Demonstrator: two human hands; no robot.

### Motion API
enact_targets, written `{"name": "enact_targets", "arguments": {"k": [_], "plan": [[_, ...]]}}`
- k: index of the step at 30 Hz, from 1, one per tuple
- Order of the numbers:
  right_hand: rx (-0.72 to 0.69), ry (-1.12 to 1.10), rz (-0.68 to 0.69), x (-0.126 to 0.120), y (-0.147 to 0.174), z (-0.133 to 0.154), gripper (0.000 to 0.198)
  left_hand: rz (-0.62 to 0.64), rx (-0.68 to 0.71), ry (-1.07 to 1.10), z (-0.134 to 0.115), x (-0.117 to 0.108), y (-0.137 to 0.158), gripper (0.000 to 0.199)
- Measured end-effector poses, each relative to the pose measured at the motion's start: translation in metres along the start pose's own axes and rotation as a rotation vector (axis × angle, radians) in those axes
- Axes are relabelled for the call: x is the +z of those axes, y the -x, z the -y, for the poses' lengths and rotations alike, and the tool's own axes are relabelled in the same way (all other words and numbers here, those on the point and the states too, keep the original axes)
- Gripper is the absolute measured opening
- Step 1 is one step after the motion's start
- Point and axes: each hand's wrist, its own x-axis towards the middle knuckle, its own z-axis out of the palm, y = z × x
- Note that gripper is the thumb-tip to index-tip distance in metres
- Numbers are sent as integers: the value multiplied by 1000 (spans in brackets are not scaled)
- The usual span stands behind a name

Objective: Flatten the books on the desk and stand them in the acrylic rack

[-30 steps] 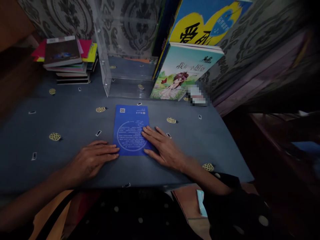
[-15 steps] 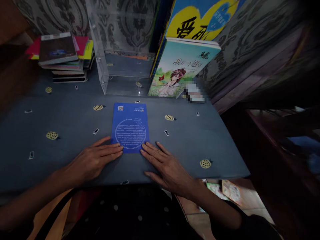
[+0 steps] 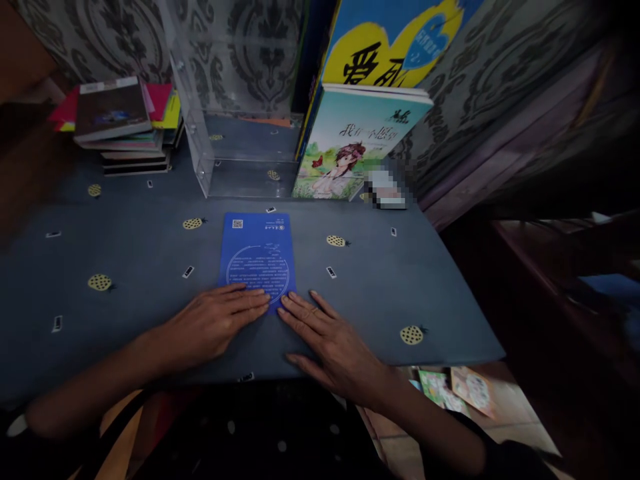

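Note:
A blue printed card (image 3: 257, 247) lies flat on the cloth-covered table (image 3: 150, 253), its text upside down to me and a QR code in its far left corner. My left hand (image 3: 213, 327) rests across the card's near left part, fingers stretched out and close together, covering that corner. On the near right corner lie the fingertips of my right hand (image 3: 330, 340), fingers spread and thumb apart. Neither hand grips anything. Whether the card is one sheet or a thin booklet, I cannot tell.
Behind the card stands a clear acrylic rack (image 3: 200, 160) holding a green-covered book (image 3: 345, 157) and a taller blue and yellow book (image 3: 390, 47). A stack of books (image 3: 117, 117) sits at the back left. Several booklets (image 3: 455, 390) lie on the floor at right.
My left hand has slid right and farther across the card's near edge. My right hand stays at the near right corner. The whole view has shifted slightly.

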Motion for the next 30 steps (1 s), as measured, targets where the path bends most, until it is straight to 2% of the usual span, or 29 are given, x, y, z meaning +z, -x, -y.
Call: {"name": "enact_targets", "arguments": {"k": [3,6,13,18,21,26,30], "plan": [[0,8,-4,-1,0,0,65,-54,-96,-28,17,-6,-1,42],[-6,11,-10,-1,0,-1,64,-79,-172,-47,39,-11,-7,39],[10,-7,-4,0,1,0,67,-61,-376,-188,82,-18,-30,46],[-4,-22,20,-8,-5,-3,60,-93,-416,-259,91,-9,-36,51],[-26,-31,27,-12,-24,-8,56,-125,-422,-265,91,-2,-35,50],[-27,19,44,-8,-82,-25,54,-141,-421,-290,90,2,-34,50],[78,95,1,-6,-119,-48,58,-133,-428,-296,90,0,-35,48]]}}
